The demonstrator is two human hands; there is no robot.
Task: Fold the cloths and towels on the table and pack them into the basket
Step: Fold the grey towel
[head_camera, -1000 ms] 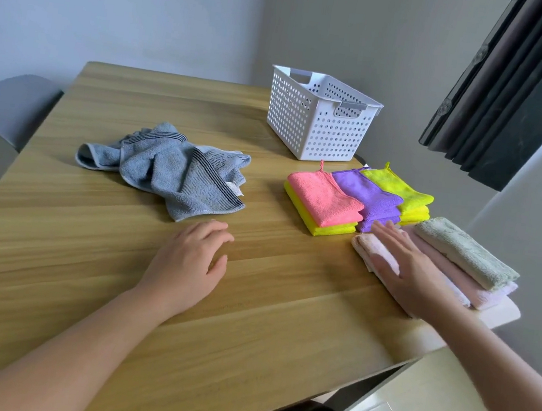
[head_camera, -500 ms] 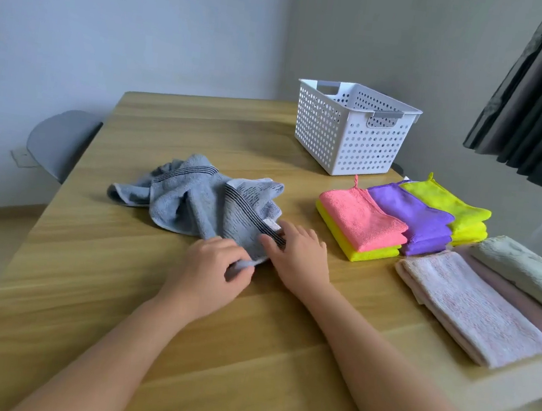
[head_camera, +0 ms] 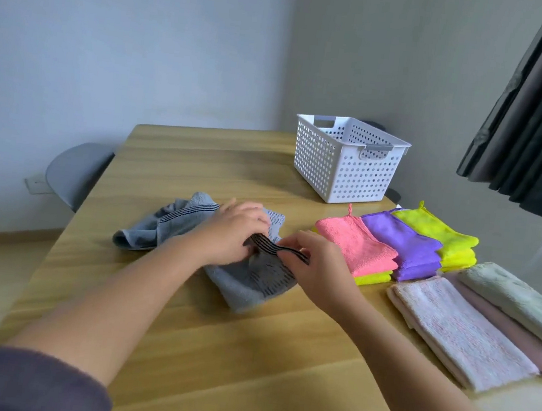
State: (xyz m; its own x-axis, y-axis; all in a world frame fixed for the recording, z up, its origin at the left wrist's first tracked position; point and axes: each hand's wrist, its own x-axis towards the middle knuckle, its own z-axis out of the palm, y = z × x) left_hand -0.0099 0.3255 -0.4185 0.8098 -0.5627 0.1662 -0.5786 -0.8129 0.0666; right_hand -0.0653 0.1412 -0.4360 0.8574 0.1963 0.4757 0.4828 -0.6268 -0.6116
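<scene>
**Item in hand.** The crumpled grey-blue terry towel with dark woven stripes (head_camera: pixel 246 287) lies at mid-counter, nearer the left edge than the right, bunched and unfolded. The left hand (head_camera: pixel 228 234) and the right hand (head_camera: pixel 315 267) meet over its middle. The fingers of both are curled and pinch the dark striped band, which is raised slightly off the pile between them.

**Handling.** The towel is judged light, soft and wholly limp. It should sag wherever unsupported and drag on the wood rather than slide. The best hold is judged to be 2 corners of 1 hemmed edge, where the denser striped band gives the fingers purchase and lets the cloth hang flat. It is not fragile. The risk is a lopsided fold from a buried corner.

**Materials.** The towel is matt looped pile with flat-woven stripes. The pale wood-grain counter (head_camera: pixel 242 372) is smooth. The white perforated plastic basket (head_camera: pixel 346 166), rigid and rectangular, stands at the far right corner. Toward the right edge sit folded squares:
- the pink microfibre cloth (head_camera: pixel 356 246)
- the purple microfibre cloth (head_camera: pixel 401 242)
- the yellow-green microfibre cloth (head_camera: pixel 437 231)

Nearer along that edge lie the folded pale pink fuzzy towel (head_camera: pixel 459 331) and the folded grey-green plush towel (head_camera: pixel 517 300).
</scene>
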